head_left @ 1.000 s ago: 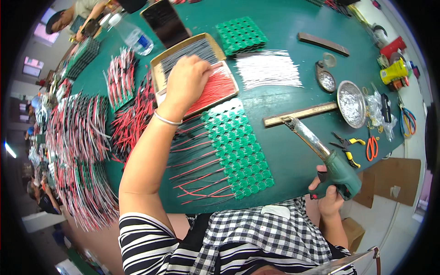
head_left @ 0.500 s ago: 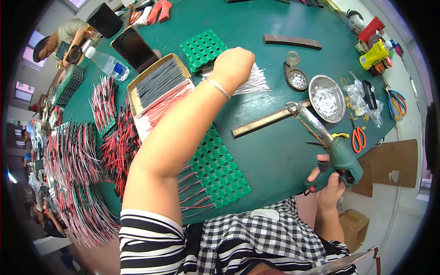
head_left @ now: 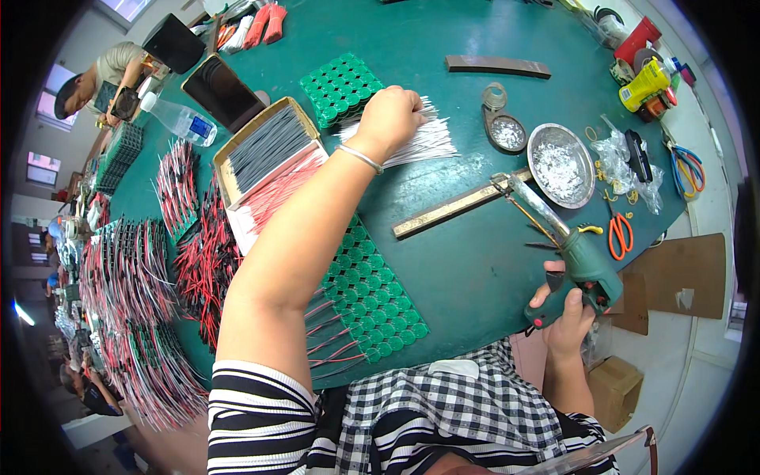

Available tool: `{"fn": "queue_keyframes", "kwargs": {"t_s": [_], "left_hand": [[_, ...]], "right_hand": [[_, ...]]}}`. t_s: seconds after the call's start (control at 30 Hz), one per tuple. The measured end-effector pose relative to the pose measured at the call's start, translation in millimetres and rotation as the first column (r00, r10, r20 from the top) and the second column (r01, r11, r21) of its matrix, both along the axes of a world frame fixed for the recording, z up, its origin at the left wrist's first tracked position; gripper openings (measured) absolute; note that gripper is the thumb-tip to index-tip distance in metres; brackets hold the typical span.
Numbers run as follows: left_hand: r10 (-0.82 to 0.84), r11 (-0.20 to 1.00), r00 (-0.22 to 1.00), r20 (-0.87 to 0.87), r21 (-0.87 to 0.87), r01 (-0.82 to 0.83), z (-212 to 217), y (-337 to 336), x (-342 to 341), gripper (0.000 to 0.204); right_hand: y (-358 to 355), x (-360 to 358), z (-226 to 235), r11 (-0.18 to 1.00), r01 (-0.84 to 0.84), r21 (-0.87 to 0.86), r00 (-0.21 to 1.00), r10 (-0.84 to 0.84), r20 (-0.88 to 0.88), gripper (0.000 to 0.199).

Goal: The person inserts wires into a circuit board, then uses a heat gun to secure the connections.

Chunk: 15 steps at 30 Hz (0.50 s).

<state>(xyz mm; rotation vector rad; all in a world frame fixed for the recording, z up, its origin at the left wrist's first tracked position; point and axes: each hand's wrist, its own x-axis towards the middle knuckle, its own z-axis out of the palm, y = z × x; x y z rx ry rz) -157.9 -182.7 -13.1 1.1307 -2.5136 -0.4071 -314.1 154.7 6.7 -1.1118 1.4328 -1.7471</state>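
Observation:
My left hand (head_left: 389,119) reaches over the far pile of white wires (head_left: 434,142), its fingers curled and their tips hidden at the wires. My right hand (head_left: 568,321) grips the handle of a green soldering gun (head_left: 587,269), whose metal tip rests at the end of a long narrow bar (head_left: 455,209). Partly under my left forearm lies a green circuit board panel (head_left: 380,301) of round pieces, with red and black wires along its left side. Beyond my left hand is a stack of green boards (head_left: 339,83). A box of black wires (head_left: 273,146) and red wires (head_left: 277,194) stands beside my forearm.
A metal dish of silvery bits (head_left: 560,166) and a small round holder (head_left: 507,133) sit right of centre. Orange-handled scissors (head_left: 620,237) lie near the right edge. Bundles of wired boards (head_left: 127,277) fill the left. A bottle (head_left: 180,120) and a co-worker (head_left: 111,75) are far left.
My left hand has come down a little and to the left, closer to the white wires, with its fingers at them. The right hand keeps its grip on the soldering gun.

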Motion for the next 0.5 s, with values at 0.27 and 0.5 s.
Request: {"fn": "queue_keyframes", "kwargs": {"t_s": [0.27, 0.5], "left_hand": [[0.130, 0.989, 0.978, 0.164, 0.048, -0.140, 22, 10, 0, 0.019], [0.112, 0.993, 0.978, 0.177, 0.019, -0.117, 32, 23, 5, 0.017]], "right_hand": [[-1, 3, -2, 0.998, 0.052, 0.041, 0.996, -0.055, 0.073, 0.045], [-3, 4, -2, 0.994, 0.100, 0.040, 0.990, -0.104, 0.096, 0.045]]}}
